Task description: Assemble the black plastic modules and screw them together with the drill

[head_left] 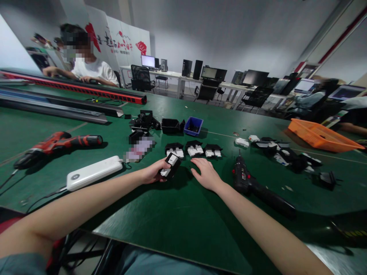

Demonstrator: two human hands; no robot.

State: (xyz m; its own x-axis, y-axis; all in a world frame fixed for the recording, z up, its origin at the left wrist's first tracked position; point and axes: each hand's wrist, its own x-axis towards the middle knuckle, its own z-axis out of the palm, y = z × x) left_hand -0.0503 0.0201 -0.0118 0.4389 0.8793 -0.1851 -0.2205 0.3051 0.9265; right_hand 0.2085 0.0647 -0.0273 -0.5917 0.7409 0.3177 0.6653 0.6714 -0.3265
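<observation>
My left hand grips a black bracket-like part with white pieces in it, tilted above the green table. Fingers apart, my right hand is low over the table to the right, with no object visible in it. Just beyond my hands, three similar black parts with white pieces stand in a row: a left one, a middle one and a right one. To the right of my right hand lies a black power screwdriver, its bit pointing away from me.
Farther back are a blue bin, a black bin and a heap of black parts. A red-black drill and white power bank lie left. Loose parts and an orange basket are right. A person sits opposite.
</observation>
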